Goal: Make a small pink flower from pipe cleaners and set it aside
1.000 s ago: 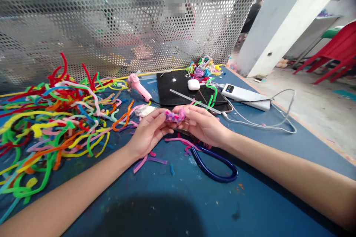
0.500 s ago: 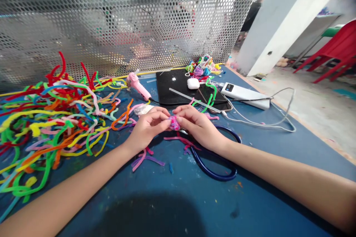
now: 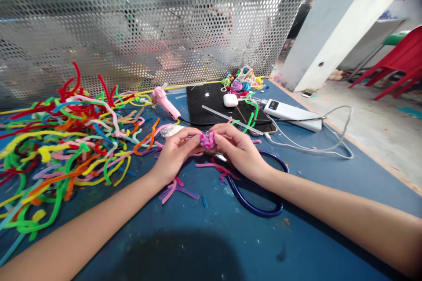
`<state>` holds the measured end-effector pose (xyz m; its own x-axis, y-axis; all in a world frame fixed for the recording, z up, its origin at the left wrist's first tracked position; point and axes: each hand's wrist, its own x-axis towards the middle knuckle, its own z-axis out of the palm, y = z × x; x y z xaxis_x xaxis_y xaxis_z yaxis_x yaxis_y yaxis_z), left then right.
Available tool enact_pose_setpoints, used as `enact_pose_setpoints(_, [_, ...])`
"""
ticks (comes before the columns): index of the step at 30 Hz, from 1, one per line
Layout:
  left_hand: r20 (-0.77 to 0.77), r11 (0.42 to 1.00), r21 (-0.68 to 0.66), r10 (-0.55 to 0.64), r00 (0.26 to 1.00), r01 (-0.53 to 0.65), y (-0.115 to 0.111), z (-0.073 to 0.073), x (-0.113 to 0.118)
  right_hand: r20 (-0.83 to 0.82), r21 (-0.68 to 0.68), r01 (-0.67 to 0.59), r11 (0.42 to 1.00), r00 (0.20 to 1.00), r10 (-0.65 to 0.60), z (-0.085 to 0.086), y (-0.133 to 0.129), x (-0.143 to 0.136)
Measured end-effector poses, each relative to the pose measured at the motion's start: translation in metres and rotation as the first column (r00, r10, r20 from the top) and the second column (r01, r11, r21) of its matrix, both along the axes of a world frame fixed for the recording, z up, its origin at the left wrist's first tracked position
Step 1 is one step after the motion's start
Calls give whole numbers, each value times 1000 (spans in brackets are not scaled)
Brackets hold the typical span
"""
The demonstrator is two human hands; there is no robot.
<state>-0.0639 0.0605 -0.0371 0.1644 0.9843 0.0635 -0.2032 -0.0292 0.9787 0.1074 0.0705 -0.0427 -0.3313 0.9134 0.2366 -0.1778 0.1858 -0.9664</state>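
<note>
Between my fingertips is a small pink and purple pipe-cleaner piece (image 3: 207,140), bunched and fuzzy. My left hand (image 3: 179,151) pinches it from the left, and my right hand (image 3: 236,145) pinches its right side. Under my right wrist lie scissors with dark blue handle loops (image 3: 255,208); my hand hides part of them. Short pink pipe-cleaner offcuts (image 3: 211,165) rest on the blue table just below the hands, and a purple offcut (image 3: 186,192) lies near my left wrist.
A tangled heap of coloured pipe cleaners (image 3: 66,140) spreads on the left. Behind my hands are a pink glue gun (image 3: 167,104), a black pad (image 3: 207,101), a white earbud case (image 3: 230,100), a clear glue stick (image 3: 232,120), a phone and a white power bank (image 3: 293,115) with cables.
The pink and purple piece has turned slightly between my fingers and shows more of its width. Both hands stay close together, gripping it. The whole view has shifted a little.
</note>
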Motion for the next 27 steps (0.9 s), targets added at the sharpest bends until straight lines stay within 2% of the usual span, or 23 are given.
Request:
enact_pose_setpoints(2, [88,999,-39,12,996,-8,1,1,0,-94,-118,-58,991,994,47,-1,0,-1])
enact_pose_setpoints(5, [154,995,-98,28,988,-13,2,4,0,-148,-185,-95,978,987,68,-2,2,-2])
enact_pose_setpoints(8, [125,991,-131,-19,992,35,2,5,-2,-176,-214,-79,974,984,41,-1,4,-2])
enact_pose_setpoints(12, [82,983,-141,-104,991,115,2,4,-4,-197,-281,-137,950,977,83,3,3,-2])
enact_pose_setpoints(18, [134,985,-124,-104,986,120,2,7,-2,-195,-264,-195,945,970,146,5,3,0])
enact_pose_setpoints(22, [154,989,-117,-68,986,86,1,8,0,-151,-177,-172,969,978,146,5,3,0])
enact_pose_setpoints(27, [165,988,-145,-35,986,59,1,8,0,-164,-194,-168,967,977,137,5,2,-1])
